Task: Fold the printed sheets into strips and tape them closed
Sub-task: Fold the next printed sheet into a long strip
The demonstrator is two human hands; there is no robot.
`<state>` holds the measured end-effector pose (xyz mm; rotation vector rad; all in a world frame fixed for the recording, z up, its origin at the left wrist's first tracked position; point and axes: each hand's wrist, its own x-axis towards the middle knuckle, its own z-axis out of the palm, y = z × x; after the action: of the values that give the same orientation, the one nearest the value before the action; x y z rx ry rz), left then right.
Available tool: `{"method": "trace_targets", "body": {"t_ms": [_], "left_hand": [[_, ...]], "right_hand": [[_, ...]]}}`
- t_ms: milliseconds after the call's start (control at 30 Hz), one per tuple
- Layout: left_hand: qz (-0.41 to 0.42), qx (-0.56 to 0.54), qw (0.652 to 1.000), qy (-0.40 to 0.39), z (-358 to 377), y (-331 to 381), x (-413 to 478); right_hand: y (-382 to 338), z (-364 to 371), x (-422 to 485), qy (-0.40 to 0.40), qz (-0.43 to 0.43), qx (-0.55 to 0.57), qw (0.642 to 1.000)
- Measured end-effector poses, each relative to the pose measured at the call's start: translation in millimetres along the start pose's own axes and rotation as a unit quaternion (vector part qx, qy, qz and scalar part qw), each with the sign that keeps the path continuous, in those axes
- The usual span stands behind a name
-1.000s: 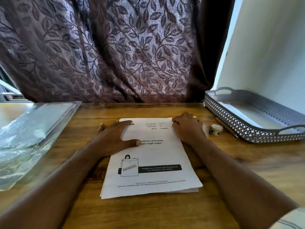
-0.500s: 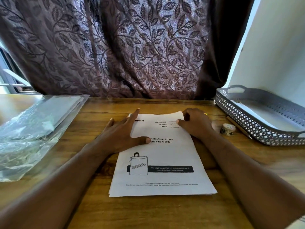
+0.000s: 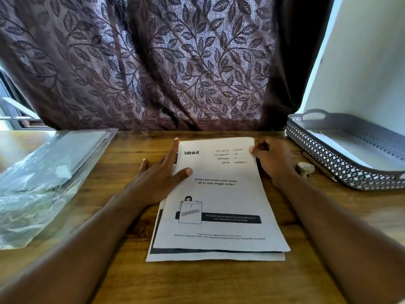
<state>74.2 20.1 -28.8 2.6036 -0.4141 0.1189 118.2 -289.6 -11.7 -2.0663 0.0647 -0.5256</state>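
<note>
Printed sheets (image 3: 219,194): small stack lying flat mid-surface (image 3: 219,284), top page askew over those beneath.
Left hand (image 3: 157,178): fingers straight and spread, pressing the stack's left edge, thumb on the top page.
Right hand (image 3: 274,159): fingers curled, pinching the top page's upper right edge.
Tape roll (image 3: 305,168): just right of that hand, beside a grey tray (image 3: 341,165).
</note>
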Motion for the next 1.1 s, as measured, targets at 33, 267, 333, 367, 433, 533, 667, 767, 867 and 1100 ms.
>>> {"method": "trace_targets", "body": {"t_ms": [33,267,333,367,433,533,667,767,867,1100], "left_hand": [[-0.005,-0.047,0.999,0.024,-0.1,-1.0,0.5],[-0.03,-0.374,0.915,0.15,-20.3,21.0,-6.0],[-0.057,-0.377,0.911,0.16,-20.6,23.3,-9.0],[-0.069,-0.377,0.909,0.164,-20.5,23.9,-9.6],[-0.089,-0.383,0.903,0.175,-20.8,23.5,-11.5],[-0.094,-0.404,0.891,0.182,-22.9,22.6,-12.6],[-0.086,-0.479,0.854,0.184,-25.0,20.1,-13.7],[-0.071,-0.527,0.829,0.175,-26.9,15.7,-13.5],[-0.054,-0.549,0.817,0.17,-25.7,14.1,-13.4],[-0.073,-0.551,0.814,0.167,-22.1,13.0,-12.0]], "right_hand": [[1.0,-0.1,-1.0,-0.006,0.003,0.04,0.999],[-6.3,-3.1,-8.0,-0.051,-0.008,0.192,0.98],[-10.0,-1.3,-9.0,-0.056,-0.006,0.216,0.975],[-10.9,-1.2,-9.7,-0.063,-0.006,0.229,0.971],[-10.9,-2.5,-11.6,-0.104,-0.012,0.267,0.958],[-6.6,-5.7,-14.0,-0.196,-0.006,0.318,0.927],[-7.7,-4.4,-13.8,-0.208,0.03,0.351,0.913],[-10.7,-7.7,-12.8,-0.202,0.05,0.368,0.906],[-11.1,-10.1,-12.0,-0.221,0.049,0.356,0.907],[-8.1,-9.0,-11.2,-0.233,0.034,0.305,0.923]]}}
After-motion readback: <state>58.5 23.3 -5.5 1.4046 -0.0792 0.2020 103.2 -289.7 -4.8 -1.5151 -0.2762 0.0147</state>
